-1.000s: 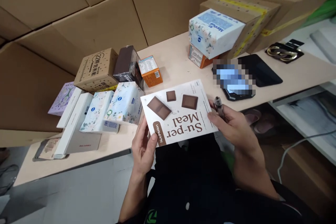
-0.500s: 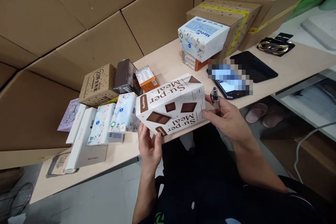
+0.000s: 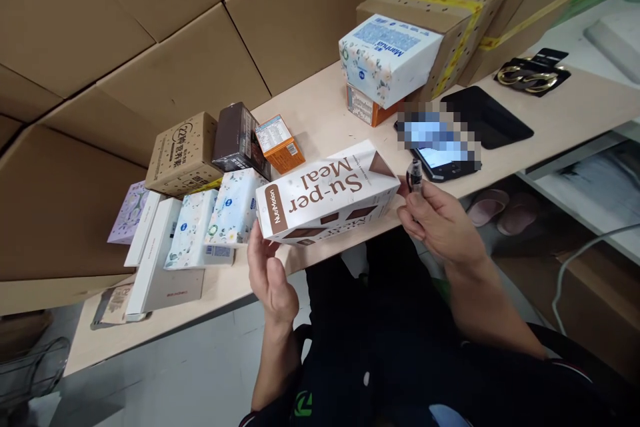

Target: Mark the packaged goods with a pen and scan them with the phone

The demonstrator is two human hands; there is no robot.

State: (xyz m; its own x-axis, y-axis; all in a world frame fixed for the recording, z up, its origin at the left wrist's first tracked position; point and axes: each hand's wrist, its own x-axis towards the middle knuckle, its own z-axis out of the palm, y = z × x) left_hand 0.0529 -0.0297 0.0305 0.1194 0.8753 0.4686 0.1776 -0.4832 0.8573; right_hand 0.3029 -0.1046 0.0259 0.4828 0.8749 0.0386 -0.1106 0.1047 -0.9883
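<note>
Both hands hold a white and brown "Su-per Meal" box (image 3: 325, 197) over the front edge of the pale table (image 3: 550, 127). Its narrow lettered side faces up. My left hand (image 3: 267, 273) grips the box's left end from below, fingers curled under it. At the box's right end, my right hand (image 3: 440, 223) presses on it while also pinching a clear-barrelled pen (image 3: 414, 177) upright between its fingers.
Left of the box lie floral tissue packs (image 3: 220, 217), white flat boxes (image 3: 155, 260), a kraft box (image 3: 183, 153), a dark box (image 3: 237, 140) and an orange box (image 3: 280, 143). Behind stand another tissue pack (image 3: 383, 57), taped cartons (image 3: 450, 27), a phone (image 3: 443, 160) and a black pad (image 3: 485, 117).
The box has been rolled away from me, so its big front face with chocolate squares has turned down and the narrow lettered side now faces up. Both hands kept their grip.
</note>
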